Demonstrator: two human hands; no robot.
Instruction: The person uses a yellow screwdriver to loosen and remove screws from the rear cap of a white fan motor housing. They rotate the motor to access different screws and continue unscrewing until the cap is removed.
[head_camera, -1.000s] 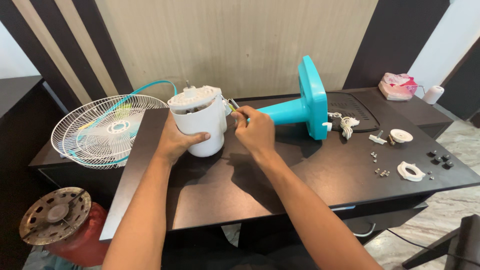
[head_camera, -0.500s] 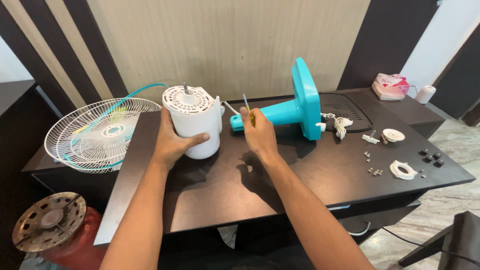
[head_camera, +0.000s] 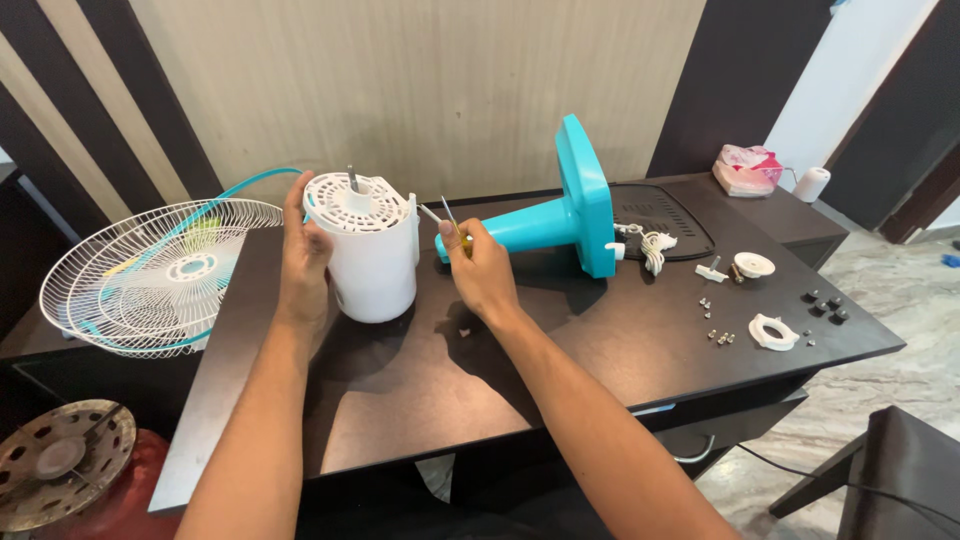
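A white fan motor housing (head_camera: 370, 250) stands upright on the dark table (head_camera: 600, 350), its metal shaft pointing up. My left hand (head_camera: 302, 250) grips its left side. My right hand (head_camera: 482, 270) is just right of the housing and holds a thin screwdriver (head_camera: 450, 218) with its metal tip pointing up and left. A small screw (head_camera: 463, 331) lies on the table below my right hand. Behind my right hand lies the teal fan stand (head_camera: 560, 215) on its side.
A white wire fan guard (head_camera: 150, 275) with a teal rim lies at the table's left end. Loose screws (head_camera: 720, 337), white plastic rings (head_camera: 773, 332), a white cap (head_camera: 753, 264) and black knobs (head_camera: 825, 306) sit at the right. A coiled white cord (head_camera: 655, 247) lies by the stand's base.
My right hand has drawn back from the housing's side with the screwdriver, which now points up. The housing stands more upright under my left hand.
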